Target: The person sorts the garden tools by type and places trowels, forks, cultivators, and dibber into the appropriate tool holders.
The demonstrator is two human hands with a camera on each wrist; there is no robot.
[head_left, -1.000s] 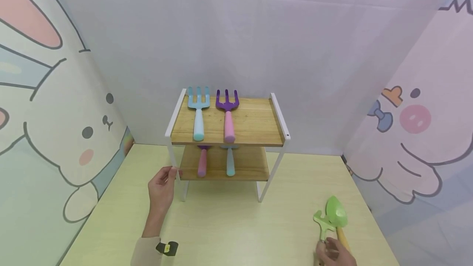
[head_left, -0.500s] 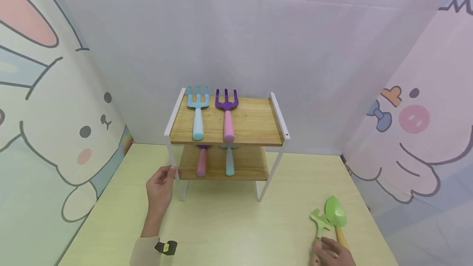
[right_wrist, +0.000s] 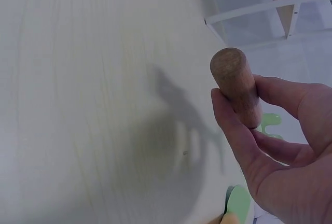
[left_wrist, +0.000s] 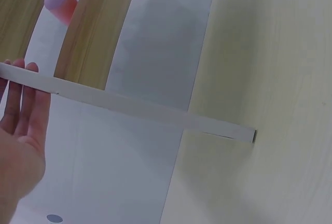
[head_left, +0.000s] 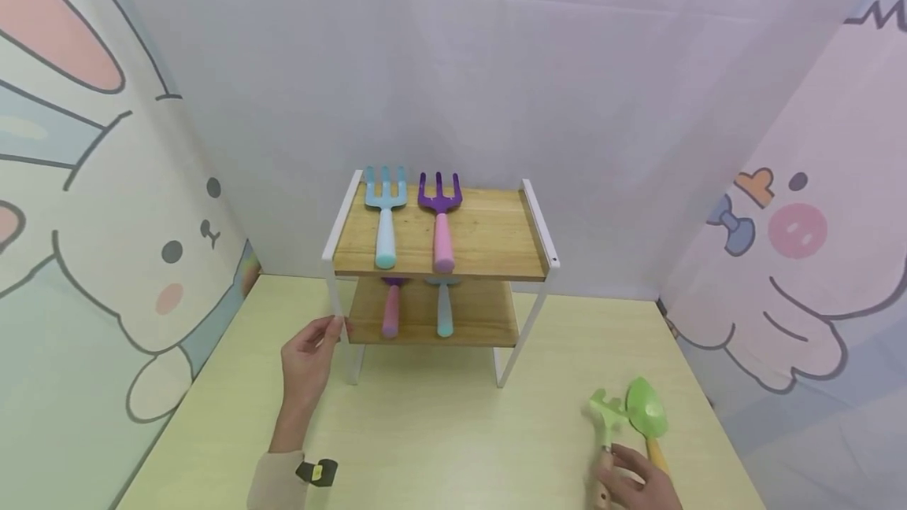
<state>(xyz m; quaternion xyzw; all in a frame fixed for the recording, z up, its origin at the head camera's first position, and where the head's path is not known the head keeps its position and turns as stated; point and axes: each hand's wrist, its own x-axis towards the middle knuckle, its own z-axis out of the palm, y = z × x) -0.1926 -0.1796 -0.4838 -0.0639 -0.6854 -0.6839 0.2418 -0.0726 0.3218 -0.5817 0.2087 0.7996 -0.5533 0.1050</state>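
My right hand (head_left: 640,481) pinches the wooden handle (right_wrist: 236,81) of a light-green garden fork (head_left: 607,412); the right wrist view shows it raised, its shadow on the table. Right beside it lies a green trowel (head_left: 646,408) with a yellow handle. At the front left leg (left_wrist: 124,102) of a two-tier shelf (head_left: 489,246), my left hand (head_left: 307,359) holds on, fingers behind the white bar. On the upper board rest a light-blue fork (head_left: 386,230) and a purple fork with a pink handle (head_left: 442,238). Two more handled tools, one pink (head_left: 391,313), one pale blue (head_left: 444,313), lie below, heads mostly hidden.
The shelf stands on a pale wooden table (head_left: 453,439) against a plain cloth backdrop (head_left: 439,85). Printed cartoon cloths hang at the left (head_left: 127,203) and right (head_left: 801,297). A dark band (head_left: 316,472) is on the left wrist.
The right hand has raised the green fork and shifted it left, apart from the trowel, its head turning more upright in view. The left hand has stayed at the shelf leg.
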